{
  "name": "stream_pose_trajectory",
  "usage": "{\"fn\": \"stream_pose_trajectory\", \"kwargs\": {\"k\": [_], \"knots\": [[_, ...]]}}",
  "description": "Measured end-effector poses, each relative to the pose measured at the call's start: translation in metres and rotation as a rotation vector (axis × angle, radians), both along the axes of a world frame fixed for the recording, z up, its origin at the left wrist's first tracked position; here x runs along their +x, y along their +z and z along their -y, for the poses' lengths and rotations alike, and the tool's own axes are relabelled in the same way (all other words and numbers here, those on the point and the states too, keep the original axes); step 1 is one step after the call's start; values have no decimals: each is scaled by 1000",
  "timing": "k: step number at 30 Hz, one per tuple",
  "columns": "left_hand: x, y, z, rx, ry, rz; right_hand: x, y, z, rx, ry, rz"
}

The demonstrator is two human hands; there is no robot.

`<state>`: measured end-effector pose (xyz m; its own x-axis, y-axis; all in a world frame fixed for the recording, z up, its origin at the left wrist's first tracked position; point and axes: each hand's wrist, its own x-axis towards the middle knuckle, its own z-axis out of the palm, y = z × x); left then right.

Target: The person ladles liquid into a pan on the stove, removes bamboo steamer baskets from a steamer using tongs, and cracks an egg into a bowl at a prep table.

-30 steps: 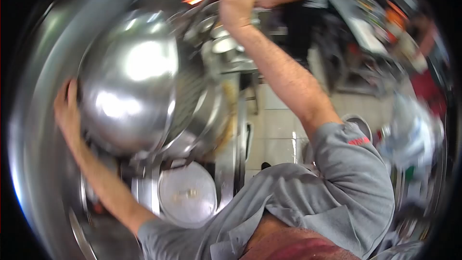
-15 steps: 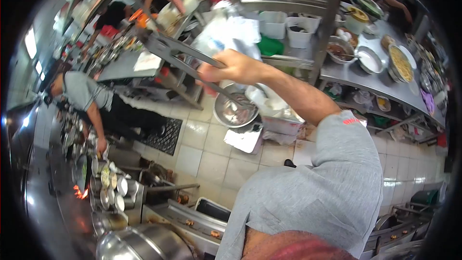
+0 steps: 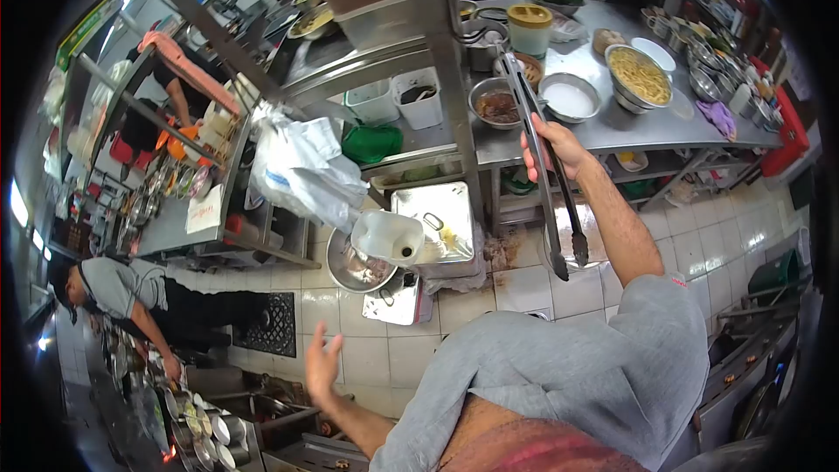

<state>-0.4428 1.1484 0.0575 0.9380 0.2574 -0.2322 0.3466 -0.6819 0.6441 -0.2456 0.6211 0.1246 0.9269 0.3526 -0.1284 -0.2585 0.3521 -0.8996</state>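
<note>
Long metal tongs [image 3: 540,144] with dark tips are held upright in my right hand [image 3: 566,150], its fingers wrapped round them. The two tips hang downward, a little apart, with nothing between them. Behind the tongs is a steel table [image 3: 612,142] with a bowl of dark red sauce [image 3: 498,107], a bowl of white contents [image 3: 570,96] and a bowl of yellow noodles [image 3: 638,77]. My left hand [image 3: 323,363], slightly blurred, is held out over the tiled floor with fingers apart, holding nothing.
On the floor ahead stand a steel basin [image 3: 345,275], a translucent plastic jug [image 3: 384,236] and a lidded metal container [image 3: 446,223]. A co-worker [image 3: 131,293] bends over the stove at left, near a flame. Metal shelving [image 3: 446,61] rises in the middle.
My view has turned right, towards the steel table. My right hand has swung the tongs from the left over to the right, tips now down. My left hand has come into view.
</note>
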Motion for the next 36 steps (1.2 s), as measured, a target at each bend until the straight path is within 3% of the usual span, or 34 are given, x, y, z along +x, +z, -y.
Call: {"fn": "stream_pose_trajectory", "kwargs": {"k": [2, 5, 9, 13, 16, 20, 21, 23, 29, 36], "knots": [[27, -12, 36, -128, -160, 26, 3, 4, 4, 23, -11, -16], [50, 3, 81, -159, -338, 8, 13, 7, 4, 56, 20, -22], [68, -17, 98, -148, -524, -6, 27, -2, -5, 23, -2, -154], [82, -22, 119, -136, -726, -44, 38, -35, -17, -54, 125, -103], [93, -12, 142, -138, -819, -118, 37, -56, -25, -90, 77, 3], [105, 8, 201, -160, -1089, -107, 23, -77, -20, -342, -142, 151], [106, 14, 218, -180, -1148, -111, 13, -86, -12, -583, -206, 310], [108, 18, 252, -204, -1234, -133, -28, -89, 9, -708, -327, 321], [105, 10, 370, -119, -1531, -148, -162, -157, 157, -553, -754, -24], [71, -5, 557, -125, -1683, 30, -370, -187, 283, -399, -1196, -453]]}}
